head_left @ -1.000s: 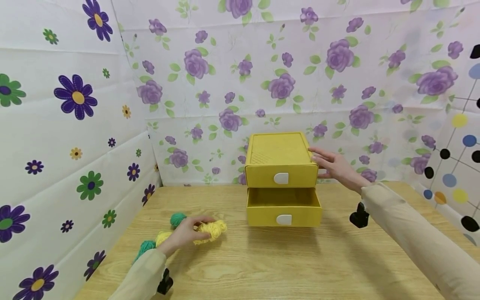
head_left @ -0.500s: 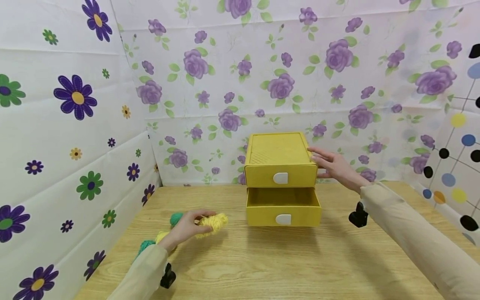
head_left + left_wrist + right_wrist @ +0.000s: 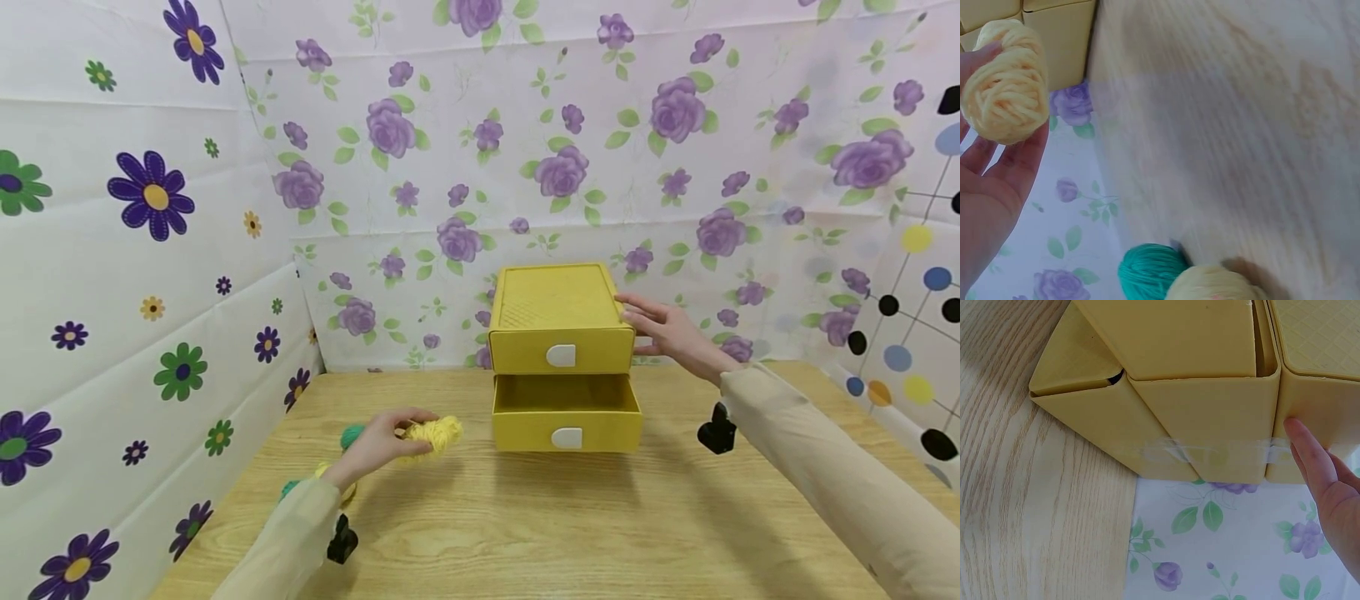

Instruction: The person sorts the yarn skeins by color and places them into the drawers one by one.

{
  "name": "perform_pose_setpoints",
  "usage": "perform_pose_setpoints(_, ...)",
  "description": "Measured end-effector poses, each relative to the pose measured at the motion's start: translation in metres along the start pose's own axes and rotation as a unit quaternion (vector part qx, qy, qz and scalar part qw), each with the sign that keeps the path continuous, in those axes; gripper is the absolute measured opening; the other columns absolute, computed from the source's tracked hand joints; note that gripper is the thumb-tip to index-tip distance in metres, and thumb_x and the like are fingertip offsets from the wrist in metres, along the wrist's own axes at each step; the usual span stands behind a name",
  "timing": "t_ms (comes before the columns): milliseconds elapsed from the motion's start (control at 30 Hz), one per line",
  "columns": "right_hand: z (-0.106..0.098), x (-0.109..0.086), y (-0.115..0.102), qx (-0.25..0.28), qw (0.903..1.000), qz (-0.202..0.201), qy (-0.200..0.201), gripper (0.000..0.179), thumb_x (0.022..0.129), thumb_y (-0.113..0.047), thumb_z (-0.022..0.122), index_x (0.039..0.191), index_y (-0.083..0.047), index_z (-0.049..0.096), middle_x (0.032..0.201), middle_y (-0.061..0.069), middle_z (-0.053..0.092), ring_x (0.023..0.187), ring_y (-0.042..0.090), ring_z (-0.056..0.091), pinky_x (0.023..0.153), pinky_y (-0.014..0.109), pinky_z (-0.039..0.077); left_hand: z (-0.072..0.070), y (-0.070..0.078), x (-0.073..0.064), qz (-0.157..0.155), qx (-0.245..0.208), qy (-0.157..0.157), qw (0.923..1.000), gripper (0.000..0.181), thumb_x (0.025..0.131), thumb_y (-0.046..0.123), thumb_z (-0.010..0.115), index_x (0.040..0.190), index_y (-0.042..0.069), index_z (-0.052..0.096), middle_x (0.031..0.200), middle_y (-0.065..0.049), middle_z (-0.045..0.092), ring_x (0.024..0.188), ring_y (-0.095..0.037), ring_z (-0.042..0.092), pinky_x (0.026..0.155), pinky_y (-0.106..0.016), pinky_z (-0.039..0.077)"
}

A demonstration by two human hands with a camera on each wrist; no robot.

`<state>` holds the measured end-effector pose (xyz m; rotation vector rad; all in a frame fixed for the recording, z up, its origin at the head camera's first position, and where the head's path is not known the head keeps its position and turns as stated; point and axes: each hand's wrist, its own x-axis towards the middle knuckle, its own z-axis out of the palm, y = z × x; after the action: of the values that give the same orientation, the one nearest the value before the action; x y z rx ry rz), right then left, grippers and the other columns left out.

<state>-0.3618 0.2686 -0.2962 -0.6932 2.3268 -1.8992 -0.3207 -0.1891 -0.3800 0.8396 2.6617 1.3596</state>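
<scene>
My left hand point(image 3: 378, 442) grips a yellow ball of yarn point(image 3: 441, 432) between thumb and fingers, held above the table to the left of the drawers. In the left wrist view the fingers curl round this yarn ball point(image 3: 1007, 87). A yellow drawer unit point(image 3: 558, 296) stands at the back of the table. Its lower drawer point(image 3: 525, 433), with a white handle, is pulled out and its visible inside holds nothing. My right hand point(image 3: 678, 337) touches the unit's upper right side with fingers extended. The right wrist view shows this hand point(image 3: 1329, 481) against the yellow side wall.
Behind my left hand lies a green yarn ball point(image 3: 352, 436). Another yellow yarn ball point(image 3: 322, 469) and a second green one point(image 3: 288, 487) are partly hidden by the left arm. Clear tape point(image 3: 1179, 451) runs across the unit's side. Flowered sheets hang behind and at the left.
My left hand has lifted the yellow yarn ball and carried it slightly right, towards the drawers. The right hand stays at the unit's side.
</scene>
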Motion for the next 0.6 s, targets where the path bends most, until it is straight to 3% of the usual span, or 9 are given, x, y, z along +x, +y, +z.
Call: perform_pose_setpoints(600, 0.001, -0.001, -0.002, -0.001, 1.0, 0.002, 0.002, 0.058, 0.095, -0.031, 0.046, 0.145, -0.013, 0.022, 0.137, 0.018, 0.033, 0.11, 0.027, 0.048, 0.083, 0.047, 0.043, -0.011, 0.02, 0.015, 0.031, 0.015, 0.008, 0.9994, 0.044, 0.079, 0.018, 0.072, 0.119, 0.005, 0.059, 0.113, -0.006, 0.058, 0.089, -0.023, 0.054, 0.066, -0.034, 0.047)
